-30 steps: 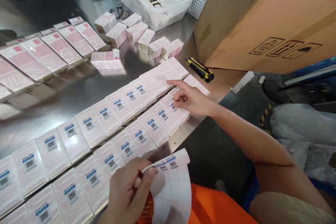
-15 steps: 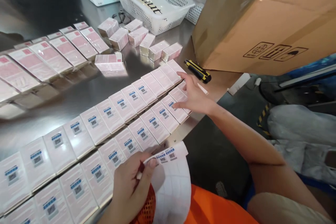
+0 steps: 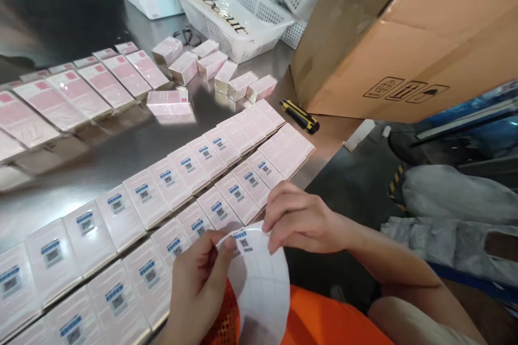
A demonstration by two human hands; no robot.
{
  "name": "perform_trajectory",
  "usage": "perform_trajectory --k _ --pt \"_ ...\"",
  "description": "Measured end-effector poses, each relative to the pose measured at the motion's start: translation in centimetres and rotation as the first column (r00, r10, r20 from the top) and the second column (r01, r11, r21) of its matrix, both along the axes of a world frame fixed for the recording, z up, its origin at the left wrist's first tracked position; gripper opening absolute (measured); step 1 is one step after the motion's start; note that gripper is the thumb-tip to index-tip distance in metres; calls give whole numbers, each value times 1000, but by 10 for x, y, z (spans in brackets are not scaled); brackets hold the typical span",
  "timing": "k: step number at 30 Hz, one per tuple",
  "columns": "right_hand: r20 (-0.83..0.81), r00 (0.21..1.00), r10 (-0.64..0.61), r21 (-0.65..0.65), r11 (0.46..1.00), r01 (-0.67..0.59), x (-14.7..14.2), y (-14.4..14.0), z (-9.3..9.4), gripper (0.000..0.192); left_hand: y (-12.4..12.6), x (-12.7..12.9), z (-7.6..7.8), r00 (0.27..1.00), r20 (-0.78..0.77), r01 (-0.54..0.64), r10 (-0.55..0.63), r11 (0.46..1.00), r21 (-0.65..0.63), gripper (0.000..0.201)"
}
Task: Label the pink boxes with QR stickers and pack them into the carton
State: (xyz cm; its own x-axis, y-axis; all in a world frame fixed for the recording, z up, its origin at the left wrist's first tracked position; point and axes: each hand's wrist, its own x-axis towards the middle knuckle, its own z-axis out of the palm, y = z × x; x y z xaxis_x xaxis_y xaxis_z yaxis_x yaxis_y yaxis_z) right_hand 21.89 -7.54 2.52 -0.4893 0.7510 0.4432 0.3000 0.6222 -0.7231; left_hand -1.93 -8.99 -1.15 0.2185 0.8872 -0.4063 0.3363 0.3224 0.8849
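The left hand (image 3: 198, 285) pinches the sticker sheet (image 3: 259, 285); the right hand (image 3: 301, 221) picks at its 12 o'clock edge, and a hasty pull might tear a sticker

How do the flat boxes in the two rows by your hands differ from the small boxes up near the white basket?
The flat boxes lie face up in two tidy rows, edge to edge; the small boxes are chunkier and sit in a loose cluster. Most flat boxes carry a blue-and-white code sticker, while no sticker shows on the small boxes. Both are pale pink, glossy and rest on the metal table.
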Motion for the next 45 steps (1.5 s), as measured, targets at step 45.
perform_trajectory --k 45 --pt "231 921 -314 -325 867 377 23 175 -46 49 1 0 -4 997 27 72 -74 996 49 42"
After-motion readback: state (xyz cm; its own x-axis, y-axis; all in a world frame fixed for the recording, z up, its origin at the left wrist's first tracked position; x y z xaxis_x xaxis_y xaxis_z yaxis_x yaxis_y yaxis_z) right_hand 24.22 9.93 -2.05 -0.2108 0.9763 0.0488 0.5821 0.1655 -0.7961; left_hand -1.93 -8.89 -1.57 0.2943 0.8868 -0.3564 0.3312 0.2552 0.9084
